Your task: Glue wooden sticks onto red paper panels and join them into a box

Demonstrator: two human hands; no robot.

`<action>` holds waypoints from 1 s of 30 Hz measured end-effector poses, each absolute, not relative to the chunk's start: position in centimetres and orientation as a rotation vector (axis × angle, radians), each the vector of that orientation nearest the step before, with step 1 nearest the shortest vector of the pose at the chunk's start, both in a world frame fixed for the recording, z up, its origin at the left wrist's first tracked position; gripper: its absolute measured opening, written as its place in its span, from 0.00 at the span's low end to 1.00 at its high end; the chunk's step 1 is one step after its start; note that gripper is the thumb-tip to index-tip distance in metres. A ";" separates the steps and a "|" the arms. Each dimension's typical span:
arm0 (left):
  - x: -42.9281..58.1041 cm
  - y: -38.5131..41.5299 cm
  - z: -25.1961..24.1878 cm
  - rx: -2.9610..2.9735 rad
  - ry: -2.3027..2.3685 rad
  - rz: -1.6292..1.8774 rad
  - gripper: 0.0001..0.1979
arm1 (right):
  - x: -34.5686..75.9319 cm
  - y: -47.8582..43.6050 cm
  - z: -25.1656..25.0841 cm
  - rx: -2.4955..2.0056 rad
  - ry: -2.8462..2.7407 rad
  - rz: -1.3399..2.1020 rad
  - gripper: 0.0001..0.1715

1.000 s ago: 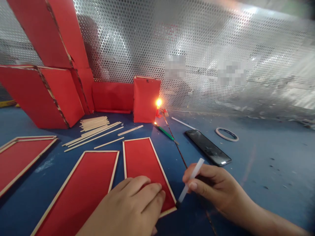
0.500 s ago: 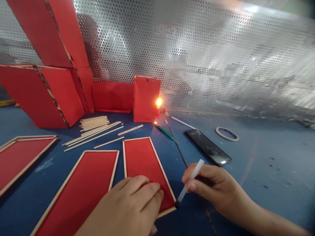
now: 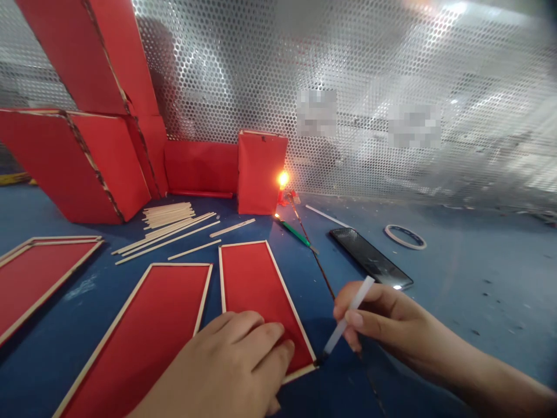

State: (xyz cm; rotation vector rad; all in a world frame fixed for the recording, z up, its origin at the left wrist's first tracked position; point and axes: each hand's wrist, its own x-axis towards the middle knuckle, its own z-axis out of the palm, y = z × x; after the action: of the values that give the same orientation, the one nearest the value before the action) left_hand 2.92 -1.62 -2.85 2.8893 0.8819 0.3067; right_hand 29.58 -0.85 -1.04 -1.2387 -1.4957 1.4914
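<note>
**A:** Where is the left hand?
**B:** The left hand (image 3: 237, 363) lies flat and unclenched at 6 o'clock. Its fingers rest on the near end of the panel (image 3: 255, 284), and it grasps nothing.
**A:** And the right?
**B:** The right hand (image 3: 387, 325) is at 3 o'clock from the left, pinching a white rod (image 3: 336, 341) between thumb and fingers. The rod tilts with its upper end toward 1 o'clock, and its dark tip touches the panel's near right corner.
**A:** What lies around them?
**B:** A bigger panel (image 3: 148, 325) sits just beside the panel at 9 o'clock. Loose sticks (image 3: 167, 223) lie at 11 o'clock. A lit candle (image 3: 283, 180) is at 12, just beside a red box (image 3: 261, 174). A phone (image 3: 369, 258) is near the right hand at 12, with a tape ring (image 3: 405, 237) beyond it at 1. Everything sits on the blue table (image 3: 478, 278), with a mesh wall (image 3: 391, 69) behind
</note>
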 end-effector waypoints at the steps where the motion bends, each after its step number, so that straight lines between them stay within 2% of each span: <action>1: 2.9 -1.6 -2.8 2.884 0.888 0.286 0.18 | 29.8 -0.8 -0.9 -1.236 -1.494 1.521 0.25; 10: 2.9 -1.5 -2.7 2.879 0.876 0.290 0.13 | 31.7 -1.2 0.3 -1.303 -1.737 1.566 0.16; 12: 3.2 -1.3 -2.7 2.841 0.880 0.274 0.15 | 31.7 -1.1 0.6 -1.340 -1.765 1.536 0.17; 18: 4.3 -1.0 -1.9 2.752 0.899 0.165 0.30 | 31.5 -1.0 0.5 -1.368 -1.808 1.544 0.16; 25: 4.8 -1.1 -0.8 2.723 0.963 0.125 0.29 | 32.8 -0.6 0.6 -1.221 -1.841 1.663 0.05; 30: 4.4 -1.3 -1.0 2.720 0.954 0.204 0.28 | 33.2 -0.1 1.2 -1.130 -1.917 1.773 0.12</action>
State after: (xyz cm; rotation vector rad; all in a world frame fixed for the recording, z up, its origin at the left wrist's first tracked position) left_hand 4.41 -1.30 -0.99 2.7196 0.9544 0.2041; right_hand 33.22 -0.07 1.22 -1.1296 -1.9169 1.7730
